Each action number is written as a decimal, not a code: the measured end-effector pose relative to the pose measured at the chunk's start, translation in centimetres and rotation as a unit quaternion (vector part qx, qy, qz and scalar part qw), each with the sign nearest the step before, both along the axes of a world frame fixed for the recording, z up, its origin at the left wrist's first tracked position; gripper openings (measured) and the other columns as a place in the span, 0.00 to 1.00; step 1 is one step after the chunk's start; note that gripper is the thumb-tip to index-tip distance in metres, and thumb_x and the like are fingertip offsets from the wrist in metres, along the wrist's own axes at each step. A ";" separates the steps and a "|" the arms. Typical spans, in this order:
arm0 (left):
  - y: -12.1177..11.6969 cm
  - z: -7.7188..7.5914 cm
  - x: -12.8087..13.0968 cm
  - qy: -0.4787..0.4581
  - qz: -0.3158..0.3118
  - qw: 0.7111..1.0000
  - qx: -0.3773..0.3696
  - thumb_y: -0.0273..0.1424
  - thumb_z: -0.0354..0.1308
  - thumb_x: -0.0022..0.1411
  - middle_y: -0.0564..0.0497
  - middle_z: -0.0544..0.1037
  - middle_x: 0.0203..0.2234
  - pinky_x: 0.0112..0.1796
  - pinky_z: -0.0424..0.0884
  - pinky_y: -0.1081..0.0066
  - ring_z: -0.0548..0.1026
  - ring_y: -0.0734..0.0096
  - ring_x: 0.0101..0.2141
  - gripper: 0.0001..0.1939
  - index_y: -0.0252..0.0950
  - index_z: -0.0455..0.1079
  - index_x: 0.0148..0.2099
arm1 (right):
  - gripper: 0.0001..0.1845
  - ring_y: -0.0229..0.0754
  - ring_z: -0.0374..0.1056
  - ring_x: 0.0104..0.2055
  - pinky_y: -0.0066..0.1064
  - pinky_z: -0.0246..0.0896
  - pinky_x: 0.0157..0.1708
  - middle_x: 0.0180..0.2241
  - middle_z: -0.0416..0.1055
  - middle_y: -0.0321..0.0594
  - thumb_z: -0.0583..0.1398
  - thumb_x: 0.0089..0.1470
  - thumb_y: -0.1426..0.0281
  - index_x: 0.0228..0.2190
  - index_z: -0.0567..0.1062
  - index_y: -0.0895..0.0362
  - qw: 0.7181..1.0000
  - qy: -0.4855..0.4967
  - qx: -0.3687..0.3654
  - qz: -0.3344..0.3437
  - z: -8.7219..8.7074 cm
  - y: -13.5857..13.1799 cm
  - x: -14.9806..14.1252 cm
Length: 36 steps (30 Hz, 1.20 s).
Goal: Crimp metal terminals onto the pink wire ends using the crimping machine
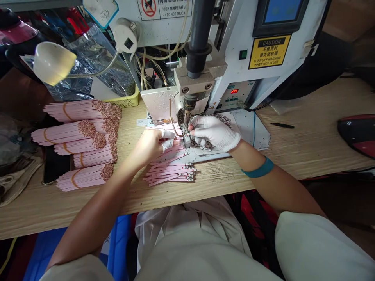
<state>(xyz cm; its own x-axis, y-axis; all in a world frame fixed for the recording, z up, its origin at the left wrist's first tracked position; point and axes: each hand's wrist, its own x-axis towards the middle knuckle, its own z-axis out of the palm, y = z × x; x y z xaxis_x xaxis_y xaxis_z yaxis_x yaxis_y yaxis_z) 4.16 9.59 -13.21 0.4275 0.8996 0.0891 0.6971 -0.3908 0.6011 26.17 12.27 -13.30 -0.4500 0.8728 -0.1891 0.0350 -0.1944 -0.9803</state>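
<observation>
My left hand (pixel 152 145), with white covers on its fingertips, is closed around a pink wire (pixel 177 143) beside a small metal fixture (pixel 186 141). In a white glove, my right hand (pixel 216 133) pinches at the fixture from the other side; whatever lies between its fingertips is too small to make out. Just above both hands, the tip of a soldering machine (pixel 186 116) points down. Under the right hand lies a pile of small metal connectors (pixel 208 146). Closer to me, several pink wires with connectors on their ends (pixel 168 172) rest on the table.
Banded bundles of pink wires (pixel 84 148) are stacked at the left, near a dark phone (pixel 56 167). A lamp (pixel 54 62) reaches over a yellow basket (pixel 129 100). To the right are a controller (pixel 236 95), a thin black tool (pixel 281 125) and a dark red-and-black object (pixel 357 132).
</observation>
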 end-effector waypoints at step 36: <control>1.7 -0.3 1.2 -0.179 0.014 0.972 -0.150 0.29 0.55 0.46 0.52 0.73 0.24 0.29 0.64 0.73 0.70 0.71 0.28 0.06 0.32 0.70 0.25 | 0.05 0.29 0.57 0.16 0.20 0.50 0.08 0.21 0.63 0.33 0.60 0.46 0.79 0.27 0.69 0.59 1.000 0.010 -0.003 -0.007 -0.5 0.3 -0.5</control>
<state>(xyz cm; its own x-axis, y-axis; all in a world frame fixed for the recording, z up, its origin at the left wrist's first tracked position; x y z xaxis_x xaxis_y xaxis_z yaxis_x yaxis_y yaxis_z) 5.33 11.25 -13.53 0.3918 0.9192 -0.0398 0.4295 -0.1445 0.8914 25.66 12.57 -13.78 -0.4422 0.8775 -0.1858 0.0134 -0.2007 -0.9796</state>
